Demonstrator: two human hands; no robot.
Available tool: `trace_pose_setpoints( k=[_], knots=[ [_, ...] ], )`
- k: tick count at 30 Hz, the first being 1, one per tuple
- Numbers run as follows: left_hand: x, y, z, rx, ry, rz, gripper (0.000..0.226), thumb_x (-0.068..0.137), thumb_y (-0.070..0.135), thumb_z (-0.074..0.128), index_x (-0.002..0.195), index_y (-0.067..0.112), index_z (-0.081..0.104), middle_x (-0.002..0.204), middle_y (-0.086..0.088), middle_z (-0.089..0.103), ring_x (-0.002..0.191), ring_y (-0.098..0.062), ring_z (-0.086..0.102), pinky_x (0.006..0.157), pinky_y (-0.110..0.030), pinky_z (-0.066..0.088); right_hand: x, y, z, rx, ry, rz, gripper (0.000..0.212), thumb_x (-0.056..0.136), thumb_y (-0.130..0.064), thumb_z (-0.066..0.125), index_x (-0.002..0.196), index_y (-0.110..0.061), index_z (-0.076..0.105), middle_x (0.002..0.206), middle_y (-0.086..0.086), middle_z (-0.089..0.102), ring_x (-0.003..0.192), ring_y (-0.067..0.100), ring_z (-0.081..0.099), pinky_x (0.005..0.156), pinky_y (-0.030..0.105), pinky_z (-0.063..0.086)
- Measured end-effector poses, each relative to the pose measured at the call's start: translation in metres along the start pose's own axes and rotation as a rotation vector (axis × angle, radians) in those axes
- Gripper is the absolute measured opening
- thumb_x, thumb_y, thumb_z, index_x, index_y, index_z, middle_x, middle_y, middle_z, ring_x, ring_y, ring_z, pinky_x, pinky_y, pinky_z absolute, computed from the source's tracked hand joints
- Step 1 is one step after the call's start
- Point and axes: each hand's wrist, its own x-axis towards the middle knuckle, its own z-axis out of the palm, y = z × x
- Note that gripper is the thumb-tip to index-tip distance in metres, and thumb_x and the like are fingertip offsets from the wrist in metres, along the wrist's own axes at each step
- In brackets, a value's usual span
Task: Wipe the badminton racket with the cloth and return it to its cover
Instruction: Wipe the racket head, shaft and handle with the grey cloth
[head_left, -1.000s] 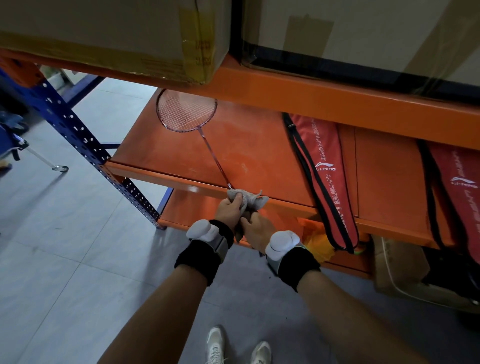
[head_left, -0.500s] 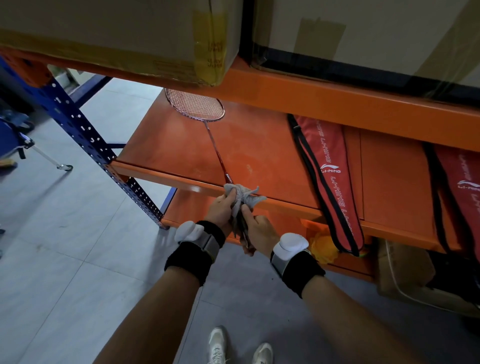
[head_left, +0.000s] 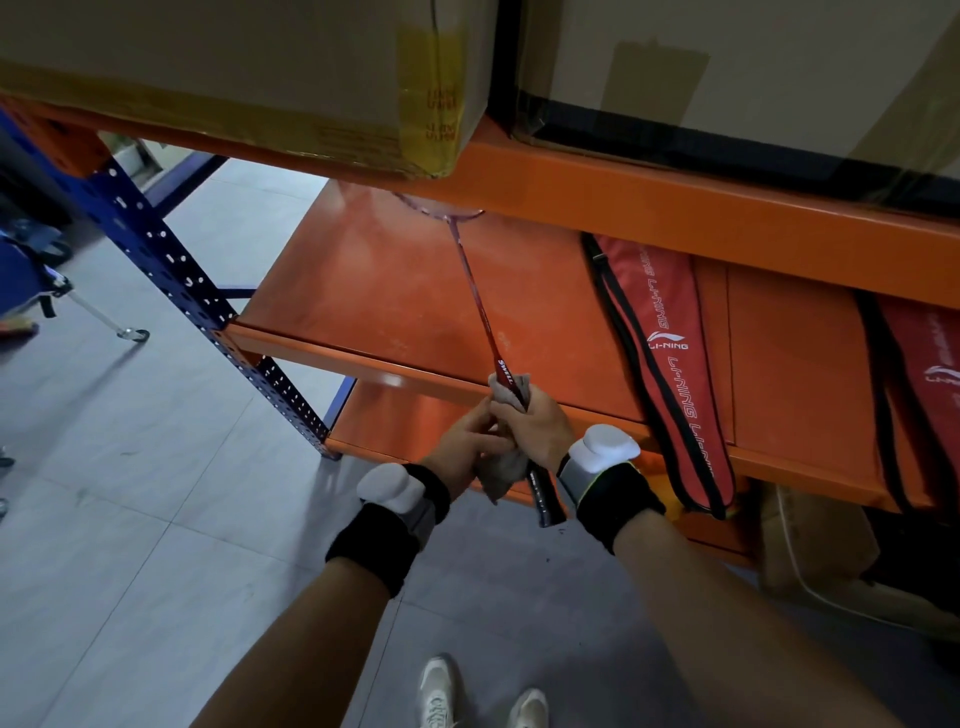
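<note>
Head view: the badminton racket (head_left: 480, 312) has slid further in under the upper shelf beam (head_left: 675, 202), so that most of its strung head is now hidden.

The right hand (head_left: 535, 428) is closed around the racket's handle, the black grip end protruding below the wrist; the left hand (head_left: 467, 447) is curled on the grey cloth (head_left: 501, 470), bunched against the handle. The red shaft rises over the orange shelf (head_left: 374, 291). The red Li-Ning racket cover (head_left: 670, 364) lies to the right, apart from the racket.
</note>
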Motion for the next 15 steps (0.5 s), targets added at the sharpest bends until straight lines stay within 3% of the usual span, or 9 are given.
trace_pose_setpoints(
  k=[2, 4, 7, 9, 11, 15],
  knots=[
    [0.005, 0.010, -0.012, -0.061, 0.029, -0.014, 0.049, 0.086, 0.000, 0.054, 0.135, 0.008, 0.049, 0.135, -0.012, 0.056, 0.122, -0.026, 0.055, 0.103, -0.048, 0.041, 0.000, 0.002, -0.004, -0.113, 0.036, -0.034, 0.031, 0.088, -0.032, 0.064, 0.110, -0.011, 0.061, 0.096, 0.005, 0.068, 0.090, 0.026, 0.065, 0.078, 0.034, 0.050],
    [0.014, 0.020, -0.018, -0.104, 0.167, -0.038, 0.034, 0.097, 0.023, 0.052, 0.128, 0.010, 0.053, 0.139, -0.011, 0.054, 0.129, -0.027, 0.051, 0.108, -0.051, 0.037, -0.003, 0.005, -0.002, -0.159, -0.023, -0.061, 0.025, 0.091, -0.031, 0.061, 0.105, -0.010, 0.059, 0.091, 0.003, 0.066, 0.088, 0.027, 0.063, 0.071, 0.033, 0.047],
    [0.031, 0.027, -0.016, -0.154, 0.238, -0.146, 0.043, 0.101, 0.038, 0.041, 0.129, 0.007, 0.054, 0.130, -0.008, 0.063, 0.114, -0.023, 0.058, 0.096, -0.040, 0.044, -0.007, 0.011, 0.008, -0.176, -0.098, -0.114, 0.024, 0.092, -0.023, 0.060, 0.110, -0.007, 0.057, 0.099, 0.009, 0.067, 0.092, 0.026, 0.062, 0.079, 0.038, 0.048],
    [0.037, 0.027, -0.014, -0.125, 0.210, -0.180, 0.033, 0.102, 0.032, 0.042, 0.121, 0.009, 0.057, 0.127, -0.009, 0.065, 0.104, -0.022, 0.060, 0.082, -0.034, 0.044, -0.008, 0.013, 0.014, -0.201, -0.119, -0.150, 0.023, 0.091, -0.018, 0.059, 0.109, -0.005, 0.055, 0.097, 0.011, 0.063, 0.087, 0.025, 0.057, 0.079, 0.040, 0.046],
    [0.041, 0.025, -0.015, -0.145, 0.209, -0.183, 0.012, 0.101, 0.020, 0.046, 0.101, 0.015, 0.057, 0.126, -0.012, 0.066, 0.102, -0.023, 0.060, 0.079, -0.034, 0.042, -0.009, 0.014, 0.018, -0.214, -0.121, -0.144, 0.028, 0.090, -0.018, 0.058, 0.115, -0.006, 0.053, 0.101, 0.012, 0.064, 0.089, 0.028, 0.058, 0.081, 0.043, 0.048],
    [0.046, 0.029, -0.017, -0.150, 0.230, -0.094, 0.017, 0.100, 0.017, 0.049, 0.084, 0.023, 0.049, 0.109, -0.008, 0.073, 0.103, -0.020, 0.067, 0.076, -0.033, 0.045, -0.010, 0.016, 0.016, -0.226, -0.144, -0.122, 0.034, 0.090, -0.026, 0.060, 0.120, -0.012, 0.052, 0.109, 0.013, 0.065, 0.098, 0.032, 0.061, 0.086, 0.046, 0.050]
  ],
)
